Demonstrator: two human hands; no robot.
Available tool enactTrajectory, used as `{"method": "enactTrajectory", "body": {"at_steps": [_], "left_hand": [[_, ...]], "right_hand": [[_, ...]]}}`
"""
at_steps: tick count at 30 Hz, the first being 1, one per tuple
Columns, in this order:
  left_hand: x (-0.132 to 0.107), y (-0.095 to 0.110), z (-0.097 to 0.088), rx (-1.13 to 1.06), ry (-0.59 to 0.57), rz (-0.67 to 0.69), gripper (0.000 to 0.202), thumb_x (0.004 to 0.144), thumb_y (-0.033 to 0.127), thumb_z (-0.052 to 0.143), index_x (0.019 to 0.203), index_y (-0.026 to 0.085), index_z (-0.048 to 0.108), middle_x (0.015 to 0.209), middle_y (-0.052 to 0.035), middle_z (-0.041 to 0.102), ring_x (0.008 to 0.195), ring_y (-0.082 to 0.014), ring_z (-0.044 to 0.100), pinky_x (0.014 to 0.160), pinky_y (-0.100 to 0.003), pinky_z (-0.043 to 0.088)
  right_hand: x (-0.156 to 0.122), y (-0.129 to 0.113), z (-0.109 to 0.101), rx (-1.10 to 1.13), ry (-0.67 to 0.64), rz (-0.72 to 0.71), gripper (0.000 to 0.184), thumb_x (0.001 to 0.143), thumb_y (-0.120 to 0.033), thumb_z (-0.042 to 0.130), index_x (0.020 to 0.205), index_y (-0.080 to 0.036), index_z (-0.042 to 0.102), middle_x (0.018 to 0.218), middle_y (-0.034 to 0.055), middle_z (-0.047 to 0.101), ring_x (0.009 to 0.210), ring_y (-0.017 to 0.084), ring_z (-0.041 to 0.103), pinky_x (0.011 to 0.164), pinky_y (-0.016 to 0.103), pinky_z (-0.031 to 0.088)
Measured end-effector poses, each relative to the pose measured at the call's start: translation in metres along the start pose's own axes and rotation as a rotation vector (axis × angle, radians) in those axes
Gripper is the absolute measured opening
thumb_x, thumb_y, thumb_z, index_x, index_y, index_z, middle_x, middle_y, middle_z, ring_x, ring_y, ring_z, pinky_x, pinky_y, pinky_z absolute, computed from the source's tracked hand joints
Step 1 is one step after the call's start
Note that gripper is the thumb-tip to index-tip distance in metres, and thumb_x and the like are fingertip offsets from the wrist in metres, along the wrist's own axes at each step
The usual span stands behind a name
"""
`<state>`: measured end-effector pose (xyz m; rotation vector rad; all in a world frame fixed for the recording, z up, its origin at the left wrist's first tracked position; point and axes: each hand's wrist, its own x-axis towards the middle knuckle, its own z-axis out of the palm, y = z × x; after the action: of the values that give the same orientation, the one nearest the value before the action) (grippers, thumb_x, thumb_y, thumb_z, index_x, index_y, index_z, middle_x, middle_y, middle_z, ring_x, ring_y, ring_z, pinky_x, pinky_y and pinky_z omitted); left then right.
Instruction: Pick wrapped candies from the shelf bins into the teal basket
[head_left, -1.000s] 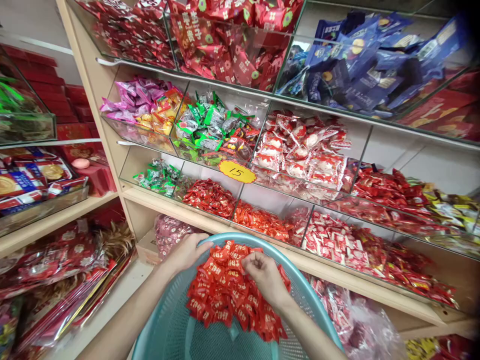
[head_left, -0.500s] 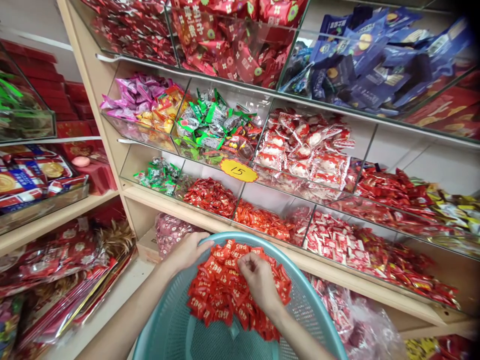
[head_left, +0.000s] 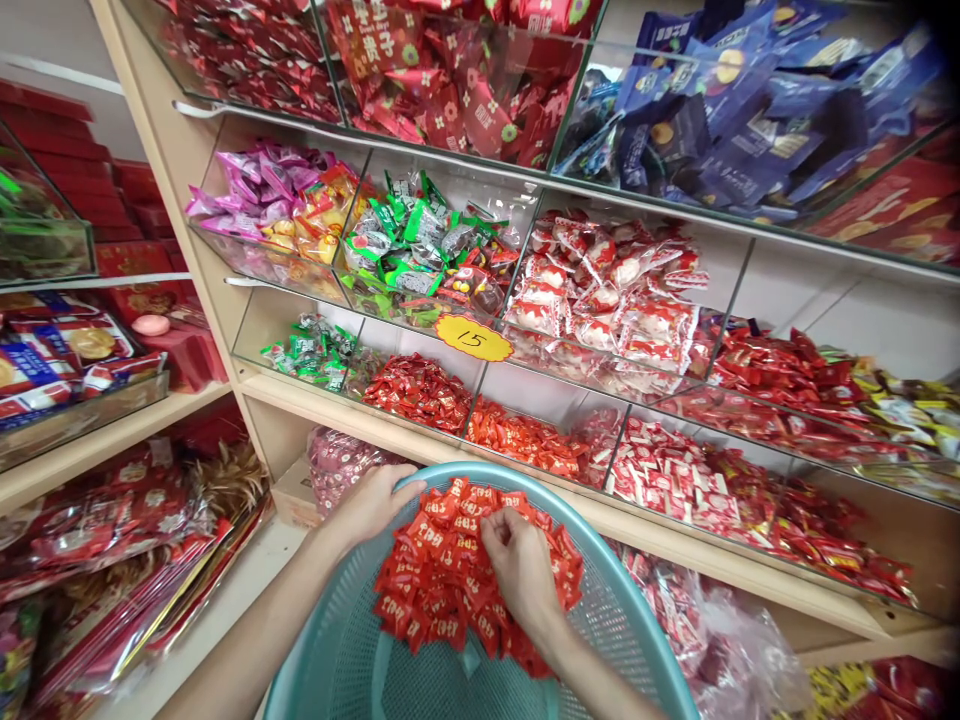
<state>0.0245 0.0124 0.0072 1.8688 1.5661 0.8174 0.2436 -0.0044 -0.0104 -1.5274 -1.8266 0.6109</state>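
red packets [head_left: 442,565], long axes at mixed angles

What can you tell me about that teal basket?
The basket looks like plastic, rounded and open-topped, with a thick smooth rim and small holes through its walls and floor. It stands before the shelves, with small red packets heaped inside. The person's left grip rests on its far-left rim. Its near edge falls outside the picture, and what supports it is not visible.
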Motion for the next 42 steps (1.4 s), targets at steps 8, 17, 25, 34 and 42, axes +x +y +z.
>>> {"method": "enactTrajectory", "body": {"at_steps": [8, 17, 25, 34, 42], "left_hand": [[0.001, 0.001, 0.0, -0.019, 0.0, -0.007, 0.036, 0.081, 0.046, 0.044, 0.091, 0.02, 0.066, 0.084, -0.0019, 0.071, 0.077, -0.0199, 0.061, 0.071, -0.023, 0.042], [0.001, 0.0, 0.0, 0.004, -0.001, -0.022, 0.035, 0.081, 0.046, 0.044, 0.09, 0.02, 0.066, 0.084, -0.0024, 0.07, 0.078, -0.0205, 0.061, 0.071, -0.024, 0.042], [0.001, 0.005, -0.001, -0.037, -0.022, -0.014, 0.037, 0.08, 0.047, 0.044, 0.087, 0.019, 0.067, 0.079, -0.0015, 0.071, 0.075, -0.0204, 0.06, 0.071, -0.025, 0.043], [0.003, 0.002, -0.001, -0.028, -0.012, -0.005, 0.037, 0.081, 0.046, 0.044, 0.09, 0.019, 0.067, 0.082, -0.0025, 0.071, 0.077, -0.0206, 0.06, 0.072, -0.025, 0.042], [0.002, 0.001, -0.001, 0.045, -0.031, 0.024, 0.037, 0.086, 0.045, 0.037, 0.085, 0.019, 0.064, 0.078, -0.0015, 0.068, 0.073, -0.0188, 0.059, 0.065, -0.023, 0.04]], "right_hand": [[-0.006, 0.002, 0.005, 0.004, -0.008, 0.029, 0.019, 0.077, -0.025, 0.046, 0.059, -0.02, 0.044, 0.052, -0.004, 0.049, 0.048, 0.011, 0.042, 0.048, 0.021, 0.027], [-0.004, 0.004, 0.011, 0.022, 0.01, -0.007, 0.022, 0.078, -0.028, 0.048, 0.058, -0.02, 0.045, 0.05, -0.0035, 0.05, 0.045, 0.01, 0.04, 0.046, 0.021, 0.026], [-0.003, -0.002, -0.003, 0.02, 0.039, -0.04, 0.031, 0.08, -0.037, 0.048, 0.055, -0.019, 0.045, 0.047, -0.004, 0.046, 0.044, 0.009, 0.038, 0.045, 0.021, 0.026], [0.093, -0.01, -0.068, -0.261, 0.106, -0.041, 0.015, 0.074, -0.033, 0.055, 0.072, -0.02, 0.061, 0.065, 0.0, 0.061, 0.059, 0.013, 0.053, 0.056, 0.022, 0.032], [0.142, 0.002, -0.047, -0.393, -0.053, 0.173, 0.028, 0.062, -0.047, 0.065, 0.067, -0.019, 0.064, 0.068, 0.0059, 0.064, 0.068, 0.018, 0.058, 0.054, 0.024, 0.034]]}}
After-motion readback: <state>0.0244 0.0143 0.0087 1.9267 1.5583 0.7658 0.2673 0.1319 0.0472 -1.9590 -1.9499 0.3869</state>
